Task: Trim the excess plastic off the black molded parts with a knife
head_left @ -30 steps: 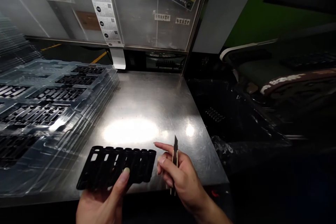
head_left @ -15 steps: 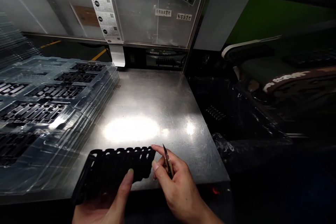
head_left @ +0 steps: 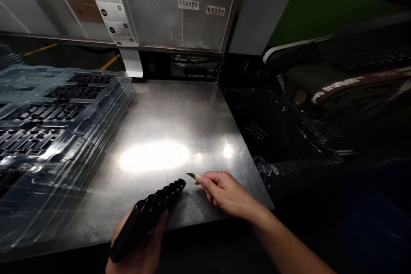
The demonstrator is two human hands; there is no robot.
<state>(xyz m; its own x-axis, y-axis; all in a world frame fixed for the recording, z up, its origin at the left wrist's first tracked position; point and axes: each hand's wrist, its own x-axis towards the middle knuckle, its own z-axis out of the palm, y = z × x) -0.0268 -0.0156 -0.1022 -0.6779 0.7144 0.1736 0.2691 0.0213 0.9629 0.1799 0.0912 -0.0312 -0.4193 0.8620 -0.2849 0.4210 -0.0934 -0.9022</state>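
Since the earlier frames the black plastic part (head_left: 148,216) had been turned from lying flat and face-up to standing nearly on edge, and the knife (head_left: 192,176) had dropped from upright to almost level with the table; the camera had also tipped down a little, so the posted sheets had slid up and partly out of the top of the frame.

In the head view, the only one, the left hand (head_left: 141,244) gripped the near end of the part from below, fingers wrapped round it, with the ribbed edge rising toward the far right over the steel table (head_left: 180,111); the right hand (head_left: 224,192) was closed round the knife, thumb and fingers pinching the handle, and only the blade tip showed, pointing left, just beside the far corner of the part; whether it touched could not be told.

To the left a stack of clear trays (head_left: 64,137) held rows of similar black parts; a clear screen (head_left: 167,21) with labels stood behind the table; dark bins and machinery lay to the right.

As a judgement, the trimming of this piece looked barely begun, with the blade only arriving at one corner; the filled trays suggested many pieces were already done.
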